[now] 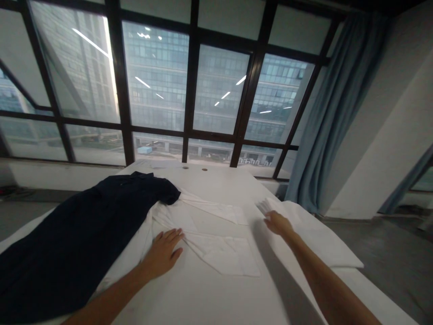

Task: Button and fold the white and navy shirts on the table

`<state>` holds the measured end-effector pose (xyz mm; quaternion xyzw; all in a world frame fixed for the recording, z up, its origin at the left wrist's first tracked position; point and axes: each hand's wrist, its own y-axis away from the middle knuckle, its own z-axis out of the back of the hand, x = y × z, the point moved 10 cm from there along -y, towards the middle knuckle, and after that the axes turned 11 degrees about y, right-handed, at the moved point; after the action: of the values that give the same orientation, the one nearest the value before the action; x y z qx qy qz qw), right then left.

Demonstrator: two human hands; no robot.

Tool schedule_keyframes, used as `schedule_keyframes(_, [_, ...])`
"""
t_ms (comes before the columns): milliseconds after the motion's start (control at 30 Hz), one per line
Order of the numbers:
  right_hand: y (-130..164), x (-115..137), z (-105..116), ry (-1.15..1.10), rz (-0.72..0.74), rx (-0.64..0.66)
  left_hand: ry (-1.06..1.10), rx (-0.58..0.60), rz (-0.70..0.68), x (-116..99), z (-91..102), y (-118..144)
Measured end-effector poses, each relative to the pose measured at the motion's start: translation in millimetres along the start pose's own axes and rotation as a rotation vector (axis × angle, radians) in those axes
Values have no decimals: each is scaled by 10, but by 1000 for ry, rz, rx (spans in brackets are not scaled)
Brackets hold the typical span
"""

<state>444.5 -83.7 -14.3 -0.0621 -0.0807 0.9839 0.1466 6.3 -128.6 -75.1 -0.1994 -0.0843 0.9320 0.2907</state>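
A white shirt (216, 234) lies spread on a white table (216, 180), with a chest pocket showing near its lower middle. My left hand (164, 253) rests flat on the shirt's left side, fingers apart. My right hand (278, 222) reaches to the shirt's right edge, fingers extended over a white sleeve or fold there; whether it pinches the cloth I cannot tell. A dark navy garment (77, 234) lies stretched out along the left of the table, its upper end overlapping the white shirt.
A folded white cloth (318, 239) lies on the table's right side near the edge. Large dark-framed windows (189, 90) stand behind the table. A blue-grey curtain (334, 113) hangs at right beside a white wall.
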Motion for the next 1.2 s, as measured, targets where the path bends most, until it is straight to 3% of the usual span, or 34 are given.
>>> schedule_keyframes(100, [237,1104,-58,-179,370,98,100,28,-65,-23,9,-52])
schedule_keyframes(200, [512,1817,-84,-214,552,162,162,-58,-22,247,285,-147])
schedule_keyframes(300, [678,2112,-33,-157,580,139,-7,-218,248,853,767,-154])
schedule_keyframes(367, [795,2257,20,-183,610,130,-147,-217,441,1234,981,-85])
schedule_keyframes(467, [1084,2604,80,-282,802,155,-191,-119,581,1581,1048,-4])
schedule_keyframes(567, [1296,2923,166,-364,1015,98,-143,-62,595,1693,1018,-30])
schedule_keyframes(633, [1230,3038,147,-331,1065,57,-127,-95,581,1686,1081,-103])
schedule_keyframes(733, [786,3079,15,-190,1006,39,-124,-189,560,1594,1275,-257])
schedule_keyframes(867, [-48,3022,-92,-15,799,-4,-144,-300,516,1330,1560,-531])
schedule_keyframes(1000, [-574,3082,49,44,544,-103,-92,-431,465,1070,1859,-819])
schedule_keyframes(1100, [-670,3221,206,-242,363,-52,-5,-596,373,820,2119,-960])
schedule_keyframes(1200, [-530,3544,66,-813,269,345,148,-734,213,421,2243,-965])
